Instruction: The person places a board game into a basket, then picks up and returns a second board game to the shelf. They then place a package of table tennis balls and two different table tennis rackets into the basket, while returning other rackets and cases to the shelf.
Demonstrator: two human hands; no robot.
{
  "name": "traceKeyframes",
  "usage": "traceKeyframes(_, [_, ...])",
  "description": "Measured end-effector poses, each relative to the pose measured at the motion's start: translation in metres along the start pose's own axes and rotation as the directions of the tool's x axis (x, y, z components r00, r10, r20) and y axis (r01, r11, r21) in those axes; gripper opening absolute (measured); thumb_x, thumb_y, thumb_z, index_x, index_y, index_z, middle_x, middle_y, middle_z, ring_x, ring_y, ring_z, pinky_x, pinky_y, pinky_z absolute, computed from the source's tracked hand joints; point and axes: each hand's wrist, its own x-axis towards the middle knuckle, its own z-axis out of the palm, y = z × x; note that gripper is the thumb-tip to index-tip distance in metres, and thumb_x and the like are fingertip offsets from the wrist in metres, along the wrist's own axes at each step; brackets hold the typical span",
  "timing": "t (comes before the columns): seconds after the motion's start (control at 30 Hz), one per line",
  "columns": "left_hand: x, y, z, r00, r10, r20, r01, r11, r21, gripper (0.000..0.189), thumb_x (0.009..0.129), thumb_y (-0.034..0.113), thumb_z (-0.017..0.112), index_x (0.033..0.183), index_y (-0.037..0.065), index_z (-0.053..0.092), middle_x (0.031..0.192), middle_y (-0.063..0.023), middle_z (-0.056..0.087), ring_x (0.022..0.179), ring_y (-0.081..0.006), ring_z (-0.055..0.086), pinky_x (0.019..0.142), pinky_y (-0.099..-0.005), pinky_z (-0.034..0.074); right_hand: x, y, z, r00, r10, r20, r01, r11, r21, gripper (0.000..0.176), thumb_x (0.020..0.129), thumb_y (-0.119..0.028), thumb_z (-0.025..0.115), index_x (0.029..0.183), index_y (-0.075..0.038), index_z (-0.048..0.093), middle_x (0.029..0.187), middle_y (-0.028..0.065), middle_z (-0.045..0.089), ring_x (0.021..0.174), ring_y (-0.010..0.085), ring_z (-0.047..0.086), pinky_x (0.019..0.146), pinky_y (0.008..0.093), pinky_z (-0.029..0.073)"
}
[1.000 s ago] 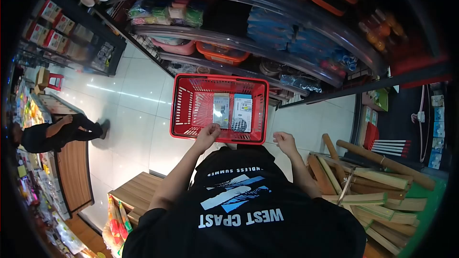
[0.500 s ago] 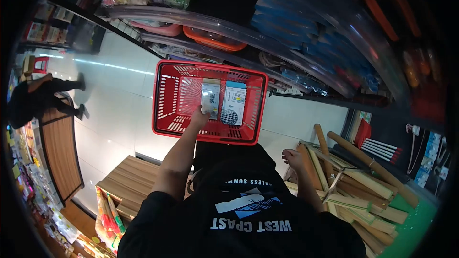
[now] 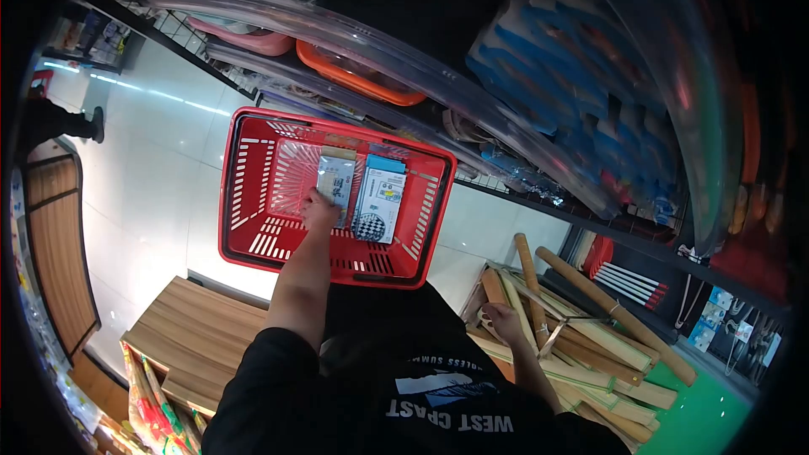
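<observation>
A red shopping basket [image 3: 329, 274] stands in front of my body. Inside, a pale, narrow package [image 3: 335, 175] lies beside a white and blue box [image 3: 381, 194] with a black checkered pattern. My left hand [image 3: 320, 209] reaches into the basket, its fingers closed at the lower left edge of the pale package; some fingertips are hard to make out. To the right of my body, my right hand [image 3: 502, 320] hangs with curled fingers near a pile of wooden pieces, and nothing shows in it.
Shelves with an orange basin [image 3: 354, 76] and blue-packaged goods [image 3: 548, 59] run beyond the basket. Wooden pieces [image 3: 581, 329] lie at the right. A brown wooden bench [image 3: 194, 329] stands at the left, and another person's leg [image 3: 72, 125] shows at the far left.
The view has shifted, and the basket appears farther left. My left hand sits slightly farther over the package's left edge. My right hand's fingers look more curled. The other person is now mostly out of view.
</observation>
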Motion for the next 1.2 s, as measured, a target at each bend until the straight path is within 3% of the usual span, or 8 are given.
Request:
traceKeyframes(0.13, [-0.004, 0.004, -0.003, 0.999, -0.033, -0.002, 0.033, 0.999, -0.017, 0.077, 0.069, 0.03, 0.076, 0.129, 0.014, 0.03, 0.133, -0.0228, 0.037, 0.122, -0.0427, 0.041, 0.098, -0.052, 0.04, 0.003, -0.005, -0.004, 0.995, -0.091, -0.032, 0.089, 0.995, -0.048, 0.02, 0.091, -0.021, 0.062, 0.091, -0.002, 0.07, 0.071, 0.0052, 0.066, 0.06, 0.0098, 0.06, 0.055, 0.026, 0.047])
traceKeyframes(0.2, [-0.003, 0.0, -0.007, 0.999, 0.029, -0.03, -0.029, 0.999, -0.019, 0.07, 0.072, 0.027, 0.072, 0.127, 0.011, 0.033, 0.125, -0.0251, 0.045, 0.116, -0.0432, 0.048, 0.095, -0.0509, 0.042, 0.003, -0.032, -0.008, 0.991, 0.07, 0.113, -0.06, 0.994, -0.088, 0.025, 0.095, -0.024, 0.056, 0.103, -0.003, 0.067, 0.089, 0.0039, 0.068, 0.085, 0.0125, 0.066, 0.067, 0.027, 0.052])
traceKeyframes(0.33, [0.015, -0.017, 0.004, 0.99, 0.099, -0.097, -0.107, 0.991, -0.077, 0.059, 0.074, 0.026, 0.069, 0.121, 0.006, 0.04, 0.112, -0.0273, 0.054, 0.106, -0.0436, 0.055, 0.092, -0.0487, 0.044, 0.007, -0.042, 0.005, 0.999, 0.004, 0.048, -0.007, 0.998, 0.06, 0.026, 0.093, -0.026, 0.06, 0.099, -0.002, 0.069, 0.082, 0.0059, 0.069, 0.071, 0.0116, 0.065, 0.062, 0.0246, 0.05])
traceKeyframes(0.4, [0.007, -0.007, 0.009, 0.916, 0.271, -0.296, -0.329, 0.93, -0.165, 0.054, 0.075, 0.028, 0.068, 0.116, 0.002, 0.045, 0.103, -0.0292, 0.058, 0.099, -0.0452, 0.058, 0.088, -0.0476, 0.046, 0.009, -0.042, 0.01, 0.998, -0.008, 0.06, 0.005, 0.999, 0.054, 0.026, 0.093, -0.026, 0.06, 0.099, -0.002, 0.068, 0.083, 0.0062, 0.069, 0.074, 0.0123, 0.066, 0.064, 0.025, 0.05])
traceKeyframes(0.5, [-0.012, 0.013, 0.031, 0.89, 0.451, -0.071, -0.448, 0.834, -0.322, 0.053, 0.075, 0.029, 0.069, 0.113, 0.0, 0.047, 0.105, -0.0302, 0.058, 0.1, -0.0456, 0.057, 0.087, -0.0472, 0.047, 0.014, -0.03, 0.018, 0.995, -0.041, 0.091, 0.035, 0.997, 0.066, 0.026, 0.092, -0.025, 0.06, 0.1, -0.001, 0.068, 0.084, 0.0066, 0.069, 0.078, 0.0134, 0.067, 0.067, 0.0259, 0.051])
traceKeyframes(0.6, [-0.035, 0.027, 0.037, 0.886, 0.443, 0.138, -0.411, 0.888, -0.207, 0.056, 0.075, 0.029, 0.07, 0.114, -0.002, 0.046, 0.107, -0.0304, 0.057, 0.1, -0.0452, 0.057, 0.087, -0.0469, 0.048, 0.013, -0.025, 0.022, 0.993, -0.051, 0.102, 0.043, 0.996, 0.072, 0.027, 0.092, -0.025, 0.06, 0.101, -0.001, 0.068, 0.085, 0.0068, 0.07, 0.079, 0.0138, 0.067, 0.069, 0.0261, 0.051])
traceKeyframes(1.0, [-0.062, 0.04, 0.041, 0.961, 0.252, 0.117, -0.241, 0.965, -0.098, 0.047, 0.077, 0.022, 0.064, 0.114, 0.0, 0.045, 0.111, -0.0273, 0.057, 0.101, -0.0432, 0.058, 0.087, -0.0467, 0.049, 0.009, -0.003, 0.023, 0.995, 0.029, 0.1, -0.028, 1.0, -0.012, 0.027, 0.092, -0.027, 0.06, 0.102, -0.004, 0.068, 0.086, 0.0063, 0.07, 0.078, 0.0117, 0.066, 0.067, 0.0272, 0.052])
traceKeyframes(1.2, [-0.085, 0.055, 0.045, 0.986, 0.149, 0.079, -0.141, 0.985, -0.101, 0.068, 0.075, 0.021, 0.066, 0.134, 0.004, 0.037, 0.129, -0.0268, 0.044, 0.121, -0.0425, 0.045, 0.101, -0.0449, 0.039, 0.038, 0.031, 0.032, 0.993, -0.041, 0.111, 0.048, 0.997, -0.063, 0.029, 0.093, -0.031, 0.058, 0.107, -0.007, 0.068, 0.093, 0.0041, 0.07, 0.083, 0.0107, 0.066, 0.069, 0.0268, 0.053])
